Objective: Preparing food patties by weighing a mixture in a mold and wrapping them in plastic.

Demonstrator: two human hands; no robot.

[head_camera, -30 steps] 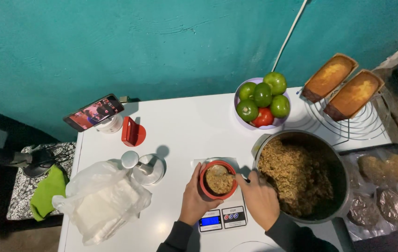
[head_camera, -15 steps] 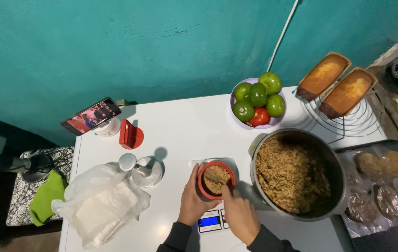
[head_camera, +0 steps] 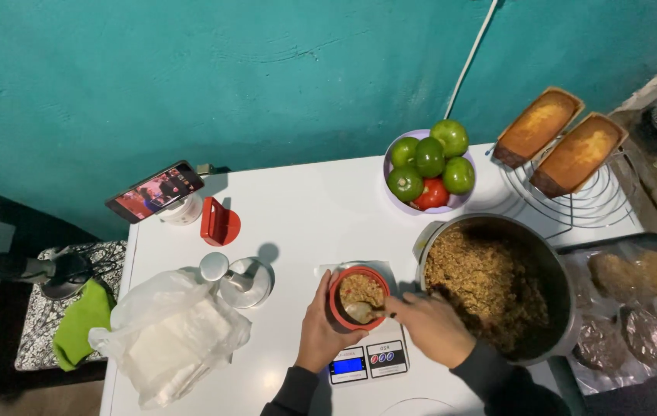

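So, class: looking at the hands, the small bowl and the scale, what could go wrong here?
1. The left hand steadies the red bowl on the scale; its pressure could skew the reading.
2. The right hand works a spoon inside; grainy mix could spill onto the white table.

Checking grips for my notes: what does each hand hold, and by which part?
Left hand grips the red cup's side; right hand holds the spoon by its handle.

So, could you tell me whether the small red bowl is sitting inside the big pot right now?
No, the small red bowl sits on the kitchen scale beside the big pot, with the left hand cupping it.
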